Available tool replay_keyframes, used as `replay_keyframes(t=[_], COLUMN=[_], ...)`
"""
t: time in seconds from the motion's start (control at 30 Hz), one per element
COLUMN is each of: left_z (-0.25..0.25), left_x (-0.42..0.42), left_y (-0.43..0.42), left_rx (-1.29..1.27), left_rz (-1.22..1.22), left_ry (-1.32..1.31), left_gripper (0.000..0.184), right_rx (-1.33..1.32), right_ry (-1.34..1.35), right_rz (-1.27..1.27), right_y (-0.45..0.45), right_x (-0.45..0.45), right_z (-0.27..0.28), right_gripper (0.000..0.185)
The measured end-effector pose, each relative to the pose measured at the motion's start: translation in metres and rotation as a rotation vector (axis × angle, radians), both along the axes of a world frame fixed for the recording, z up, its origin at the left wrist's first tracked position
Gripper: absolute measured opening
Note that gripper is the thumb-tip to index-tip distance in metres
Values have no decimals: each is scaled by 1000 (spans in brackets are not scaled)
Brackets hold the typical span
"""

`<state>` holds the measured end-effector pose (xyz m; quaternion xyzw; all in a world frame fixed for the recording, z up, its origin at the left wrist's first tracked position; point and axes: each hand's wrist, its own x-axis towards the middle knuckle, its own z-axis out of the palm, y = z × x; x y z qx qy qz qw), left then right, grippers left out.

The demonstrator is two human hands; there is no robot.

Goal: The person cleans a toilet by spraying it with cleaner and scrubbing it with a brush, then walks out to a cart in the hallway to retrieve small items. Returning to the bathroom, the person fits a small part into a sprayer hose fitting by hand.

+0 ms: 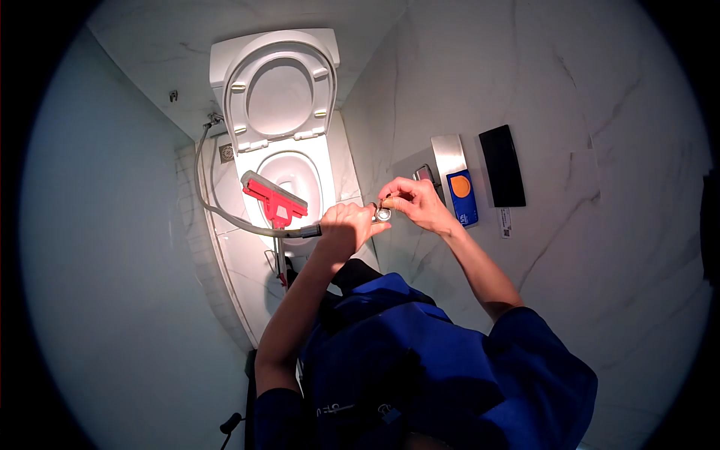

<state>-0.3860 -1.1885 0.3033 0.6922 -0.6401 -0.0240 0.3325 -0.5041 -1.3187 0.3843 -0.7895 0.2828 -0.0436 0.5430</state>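
Note:
My left hand is closed around the end of a grey flexible hose, just past its metal coupling. A small round metal fitting shows at the far side of that fist. The thumb and fingers of my right hand are pinched together at the fitting's upper edge; whether they grip the fitting itself or something small on it, I cannot make out. Left of my hands, a red squeegee with a grey strip stands in front of the toilet bowl, its handle pointing down.
The toilet lid and seat are raised. From a wall valve the hose loops down past a floor drain. Along the right wall are a metal holder, a blue-and-orange packet and a black panel. A glass-like partition rises at left.

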Motion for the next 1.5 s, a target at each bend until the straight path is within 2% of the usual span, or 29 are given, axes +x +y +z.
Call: replay_keyframes(t=[0.27,0.37,0.47,0.57,0.6,0.7,0.83,0.93,1.07,1.17,1.33,1.43,1.5], left_z=[2,1,2,-3,0,8,19,19,21,14,30,22,17], left_x=[1,3,5,3,2,3,7,10,13,14,20,20,18], left_y=[1,-1,-4,0,0,-3,-5,-3,1,6,9,12,16], left_rx=[57,103,171,9,-40,10,-116,-118,86,91,214,179,129], left_rz=[-25,-44,-62,14,59,77,121,92,-1,-6,-73,-61,-36], left_ry=[25,54,60,-35,-72,-28,-154,-154,-50,-32,54,20,-36], left_gripper=[43,42,42,44,43,41,39,40,44,49,49,48,48], right_rx=[-91,-176,-454,-411,-153,253,229,247,166,96,19,-452,-582], right_ry=[59,-17,-213,-188,-52,-289,-265,-285,-244,-211,-182,-152,-212], right_rz=[70,74,140,60,-64,-227,-256,-261,-263,-250,-240,-14,78], right_y=[1,4,9,13,14,10,13,15,23,29,34,38,43], right_x=[3,4,7,4,0,-4,-7,-8,-6,-3,-2,2,4], right_z=[5,5,3,1,0,-9,3,1,4,8,9,19,17], right_gripper=[9,9,9,11,11,9,11,13,12,11,10,14,15])
